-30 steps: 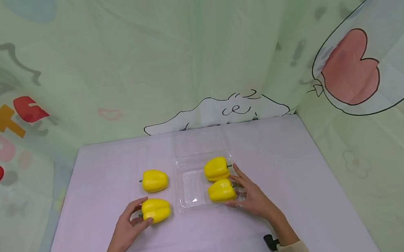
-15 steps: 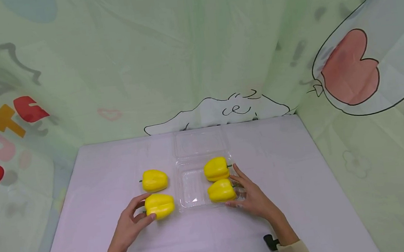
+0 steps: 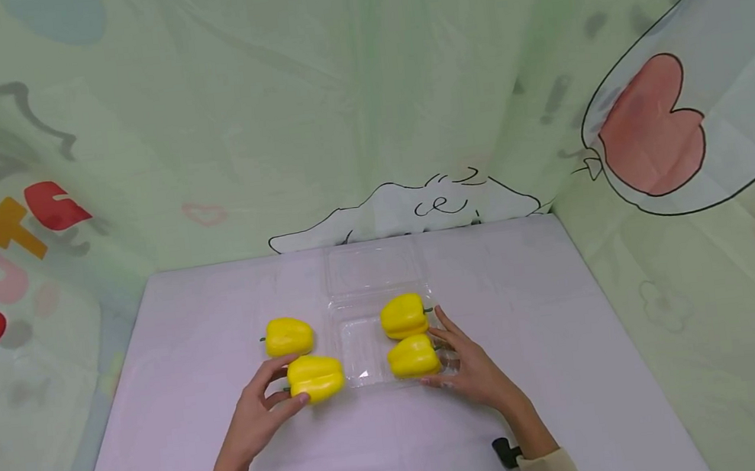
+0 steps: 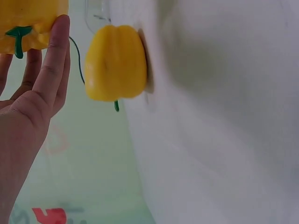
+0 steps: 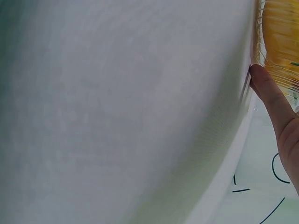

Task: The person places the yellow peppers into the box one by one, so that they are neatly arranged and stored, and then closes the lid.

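Observation:
My left hand [image 3: 258, 413] grips a yellow bell pepper [image 3: 316, 378] by its stem end, fingers behind it and thumb in front. It is over the table at the left edge of a clear plastic clamshell box [image 3: 364, 389]. In the left wrist view this pepper [image 4: 32, 14] is cut off at the top left. My right hand [image 3: 470, 368] holds the box by its near right corner, the thumb at the front. Two yellow bell peppers, a rear one [image 3: 403, 316] and a front one [image 3: 414, 356], lie in the right half of the box. Ridged clear plastic [image 5: 280, 77] meets a fingertip in the right wrist view.
Another yellow bell pepper [image 3: 288, 337] lies on the white-covered table [image 3: 372, 451], left of the box and just behind the held one. The box's transparent lid [image 3: 375, 266] lies folded back toward the rear. Printed green curtains [image 3: 269, 124] enclose the table at the back and sides.
My left hand has carried its pepper right and slightly away from me, from beside the other loose pepper to the box's left edge. My right hand and the box have stayed still.

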A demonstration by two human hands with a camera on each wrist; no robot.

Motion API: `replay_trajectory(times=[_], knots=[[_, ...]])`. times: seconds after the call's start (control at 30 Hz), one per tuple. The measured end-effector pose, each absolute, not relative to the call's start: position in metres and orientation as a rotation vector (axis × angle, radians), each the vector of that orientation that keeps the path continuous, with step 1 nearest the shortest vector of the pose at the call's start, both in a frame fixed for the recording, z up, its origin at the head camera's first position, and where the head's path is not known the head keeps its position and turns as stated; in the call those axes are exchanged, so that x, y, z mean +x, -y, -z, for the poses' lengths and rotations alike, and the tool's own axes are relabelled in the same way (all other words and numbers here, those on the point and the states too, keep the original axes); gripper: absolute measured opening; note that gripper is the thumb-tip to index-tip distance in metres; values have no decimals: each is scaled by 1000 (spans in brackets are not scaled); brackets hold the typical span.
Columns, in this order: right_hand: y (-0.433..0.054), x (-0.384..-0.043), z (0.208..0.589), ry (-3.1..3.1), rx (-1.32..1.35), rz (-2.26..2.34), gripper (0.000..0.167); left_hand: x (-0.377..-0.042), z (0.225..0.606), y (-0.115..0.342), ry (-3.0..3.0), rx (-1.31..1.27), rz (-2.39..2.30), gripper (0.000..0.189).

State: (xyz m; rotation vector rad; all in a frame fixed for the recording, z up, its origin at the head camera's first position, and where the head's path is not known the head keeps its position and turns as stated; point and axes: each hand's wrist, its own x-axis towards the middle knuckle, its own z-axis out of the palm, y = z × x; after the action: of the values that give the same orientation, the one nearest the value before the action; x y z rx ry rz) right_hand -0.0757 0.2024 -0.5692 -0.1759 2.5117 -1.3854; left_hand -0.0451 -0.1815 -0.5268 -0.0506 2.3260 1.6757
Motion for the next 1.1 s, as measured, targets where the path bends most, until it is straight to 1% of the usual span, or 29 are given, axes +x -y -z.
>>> replay_trajectory(times=[0.6,0.87,1.1], knots=[[-203,-75,569,-2509,-173,1381,124,-58,532,150,-2300,134,-1723,66],[-203,-75,569,-2510,-167,1381,126,-63,531,137,-2330,148,-1685,67],[-203,-76,571,-2513,-176,1379,123,-67,534,129,-2372,187,-1634,66]])
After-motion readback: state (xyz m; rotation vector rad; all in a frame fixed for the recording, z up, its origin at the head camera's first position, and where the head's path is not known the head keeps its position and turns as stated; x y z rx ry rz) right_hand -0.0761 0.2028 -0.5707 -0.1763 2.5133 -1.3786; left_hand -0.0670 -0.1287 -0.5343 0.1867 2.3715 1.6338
